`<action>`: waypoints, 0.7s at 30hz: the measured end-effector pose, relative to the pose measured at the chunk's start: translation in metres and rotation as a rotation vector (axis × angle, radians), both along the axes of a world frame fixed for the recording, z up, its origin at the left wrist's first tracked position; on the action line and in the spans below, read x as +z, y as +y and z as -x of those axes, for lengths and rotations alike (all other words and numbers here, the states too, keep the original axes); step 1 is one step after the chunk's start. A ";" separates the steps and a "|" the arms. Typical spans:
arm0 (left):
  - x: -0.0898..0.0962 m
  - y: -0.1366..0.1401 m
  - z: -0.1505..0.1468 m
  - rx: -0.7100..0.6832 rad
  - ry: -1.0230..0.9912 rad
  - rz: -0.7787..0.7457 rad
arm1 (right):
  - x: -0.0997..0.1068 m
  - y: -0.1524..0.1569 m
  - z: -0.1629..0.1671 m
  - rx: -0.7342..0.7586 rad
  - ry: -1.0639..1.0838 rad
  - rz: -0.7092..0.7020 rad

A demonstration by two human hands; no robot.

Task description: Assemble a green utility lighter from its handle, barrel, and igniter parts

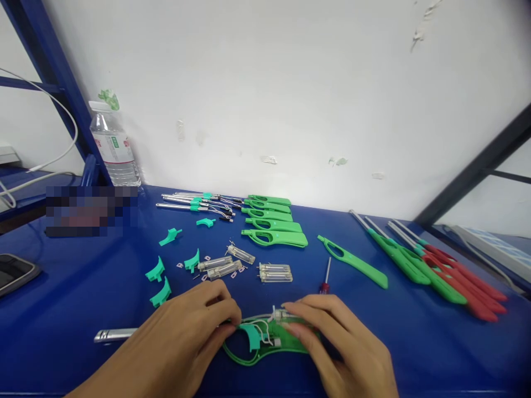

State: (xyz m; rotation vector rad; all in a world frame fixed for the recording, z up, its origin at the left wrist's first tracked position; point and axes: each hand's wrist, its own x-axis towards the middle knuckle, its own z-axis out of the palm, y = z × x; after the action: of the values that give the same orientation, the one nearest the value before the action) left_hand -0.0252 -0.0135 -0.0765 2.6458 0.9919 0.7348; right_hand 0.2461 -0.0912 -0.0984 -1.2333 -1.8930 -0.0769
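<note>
In front of me lies an opened green lighter shell (244, 360), with thin white wires and a teal trigger (251, 337) inside it. My left hand (194, 326) is closed at the shell's neck end, fingertips pinched beside the trigger. A silver metal tube (114, 335) sticks out from behind my left wrist. My right hand (336, 342) has its thumb and fingers closed on a clear fuel tank (280, 314) at the shell's upper edge. The palm hides the shell's far end. Just behind that hand is a red-handled screwdriver (325, 287).
Loose teal triggers (156, 270) and clear fuel tanks (275, 272) lie ahead. Behind them are metal tubes with wires (194, 202) and green shell halves (276, 237). Another shell half (357, 264) and finished-looking green and red lighters (464, 282) lie right. A water bottle (114, 146) stands left.
</note>
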 end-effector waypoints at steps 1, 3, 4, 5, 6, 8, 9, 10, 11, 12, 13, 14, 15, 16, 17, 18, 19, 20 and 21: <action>0.001 0.000 -0.001 0.003 0.005 0.004 | 0.000 0.000 0.000 0.005 0.009 0.002; 0.003 0.001 -0.003 0.021 0.008 0.023 | 0.000 0.000 0.001 0.013 0.020 0.008; 0.004 0.001 -0.004 0.034 0.004 0.030 | 0.001 0.000 0.001 0.019 0.022 0.008; 0.005 0.001 -0.006 0.044 -0.001 0.033 | 0.002 0.000 0.000 0.025 0.025 0.011; 0.006 0.002 -0.007 0.050 -0.005 0.032 | 0.003 0.000 0.000 0.030 0.030 0.012; 0.006 0.001 -0.008 0.050 -0.008 0.026 | 0.005 0.000 0.000 0.043 0.044 0.013; 0.005 0.001 -0.008 0.047 -0.007 0.023 | 0.006 -0.001 0.001 0.045 0.055 0.013; 0.004 0.000 -0.007 0.043 -0.006 0.020 | 0.006 -0.001 0.001 0.043 0.064 0.017; 0.003 0.000 -0.006 0.040 -0.004 0.018 | 0.007 -0.001 0.001 0.031 0.071 0.020; 0.001 -0.001 -0.005 0.036 -0.001 0.016 | 0.007 -0.001 0.002 0.015 0.073 0.025; -0.001 -0.002 -0.003 0.030 0.002 0.014 | 0.007 -0.001 0.002 -0.009 0.072 0.032; -0.002 -0.002 -0.002 0.023 0.009 0.010 | 0.007 0.000 0.003 -0.032 0.065 0.041; -0.004 -0.003 0.000 0.014 0.015 0.005 | 0.006 0.000 0.003 -0.050 0.054 0.049; -0.004 -0.003 0.001 0.007 0.021 0.004 | 0.005 0.001 0.003 -0.061 0.041 0.051; -0.004 -0.003 0.001 0.001 0.023 0.004 | 0.004 0.001 0.003 -0.061 0.026 0.053; -0.004 -0.004 0.002 -0.001 0.024 0.005 | 0.003 0.001 0.003 -0.056 0.012 0.052; -0.004 -0.004 0.002 0.002 0.025 0.004 | 0.002 0.001 0.003 -0.049 -0.001 0.053; -0.003 -0.004 0.002 0.001 0.027 -0.001 | 0.001 0.001 0.003 -0.044 -0.008 0.057; -0.003 -0.004 0.002 0.000 0.035 -0.009 | 0.000 0.001 0.003 -0.047 -0.009 0.065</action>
State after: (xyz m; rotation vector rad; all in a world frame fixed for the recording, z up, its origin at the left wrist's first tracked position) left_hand -0.0269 -0.0171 -0.0791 2.6747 0.9997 0.6968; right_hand 0.2429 -0.0905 -0.0982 -1.3239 -1.8870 -0.0464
